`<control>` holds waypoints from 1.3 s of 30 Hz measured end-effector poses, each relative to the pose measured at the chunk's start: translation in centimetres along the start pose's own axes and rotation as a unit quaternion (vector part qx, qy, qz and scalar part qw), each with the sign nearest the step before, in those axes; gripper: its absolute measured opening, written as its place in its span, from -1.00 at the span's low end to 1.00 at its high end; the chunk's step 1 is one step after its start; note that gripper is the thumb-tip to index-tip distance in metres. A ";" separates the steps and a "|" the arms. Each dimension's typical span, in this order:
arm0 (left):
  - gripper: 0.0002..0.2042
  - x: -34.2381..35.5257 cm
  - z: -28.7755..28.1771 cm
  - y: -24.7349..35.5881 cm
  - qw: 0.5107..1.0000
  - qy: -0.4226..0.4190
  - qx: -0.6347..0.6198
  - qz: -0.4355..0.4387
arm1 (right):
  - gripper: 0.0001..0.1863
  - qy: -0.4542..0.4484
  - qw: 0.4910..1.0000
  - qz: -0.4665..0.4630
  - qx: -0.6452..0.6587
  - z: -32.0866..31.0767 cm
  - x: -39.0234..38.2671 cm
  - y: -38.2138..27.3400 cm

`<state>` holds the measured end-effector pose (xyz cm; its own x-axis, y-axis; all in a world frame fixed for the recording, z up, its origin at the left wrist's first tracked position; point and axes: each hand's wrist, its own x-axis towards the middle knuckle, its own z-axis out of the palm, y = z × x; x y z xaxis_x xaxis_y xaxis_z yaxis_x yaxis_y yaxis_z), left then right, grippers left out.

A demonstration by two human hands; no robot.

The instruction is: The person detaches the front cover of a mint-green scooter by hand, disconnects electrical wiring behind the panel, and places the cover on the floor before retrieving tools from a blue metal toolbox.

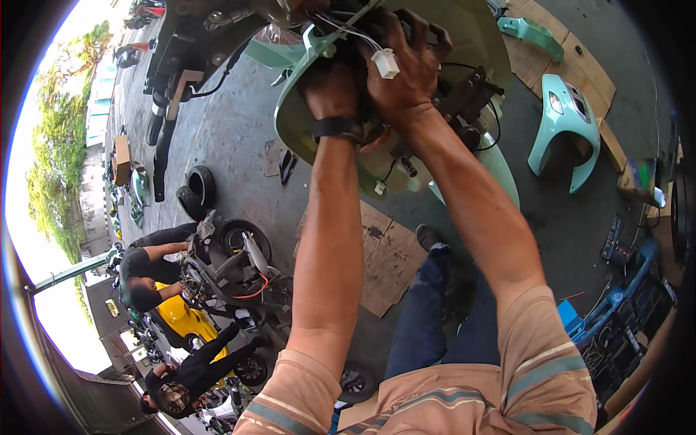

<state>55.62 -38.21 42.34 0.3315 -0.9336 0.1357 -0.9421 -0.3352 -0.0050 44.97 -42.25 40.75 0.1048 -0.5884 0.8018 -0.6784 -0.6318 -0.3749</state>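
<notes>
My left hand (330, 93), with a black watch at the wrist, reaches into the mint-green scooter body panel (297, 127); its fingers are hidden in the shadowed interior. My right hand (402, 72) is beside it, fingers curled over dark parts inside the panel; what they grip is unclear. A bundle of wires with a white connector (386, 64) lies over the right hand. A dark metal assembly with cables (471, 101) sits to the right of that hand. A small white plug (380, 187) dangles below. A dark scooter frame (181, 43) is at upper left.
Mint fairings (540, 148) lie at right near cardboard sheets (594, 80); another sheet (384, 261) is by my feet. Tires (199, 185) stand on the left. Two co-workers (156, 257) are among motorcycles, one yellow (181, 312). Blue parts (623, 290) are at lower right.
</notes>
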 end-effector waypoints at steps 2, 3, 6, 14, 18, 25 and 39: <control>-0.74 -0.8 0.8 0.2 0.987 0.155 -0.047 0.009 | -0.80 0.029 1.000 0.005 -0.001 -0.3 -0.4 -0.3; -0.74 -0.4 1.3 -0.1 0.987 0.152 -0.047 0.008 | -0.80 0.027 1.000 0.006 -0.001 -0.4 -0.4 -0.4; -0.71 0.4 2.2 -0.8 0.955 0.170 -0.241 -0.022 | -0.83 0.046 0.999 0.007 -0.016 -1.7 0.2 -1.2; -0.65 1.0 -1.9 1.7 0.995 -0.037 -0.062 -0.067 | -0.67 -0.026 0.999 0.035 0.026 -2.2 0.5 -0.7; -0.68 1.2 -1.6 1.6 0.993 0.000 -0.090 -0.082 | -0.71 -0.018 0.992 0.077 0.100 -1.5 0.4 -0.4; -0.70 0.2 -0.6 1.5 0.977 0.039 -0.169 -0.124 | -0.73 0.011 0.996 0.041 0.083 -2.5 0.7 -1.3; -0.73 0.5 1.6 -1.3 0.975 0.048 -0.198 0.089 | -0.69 0.034 0.995 0.039 0.087 -2.3 1.0 -0.6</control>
<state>57.14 -38.48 40.82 0.1735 -0.9498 0.2605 -0.9361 -0.0768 0.3434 43.83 -41.29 42.92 0.0039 -0.6071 0.7946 -0.5454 -0.6673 -0.5072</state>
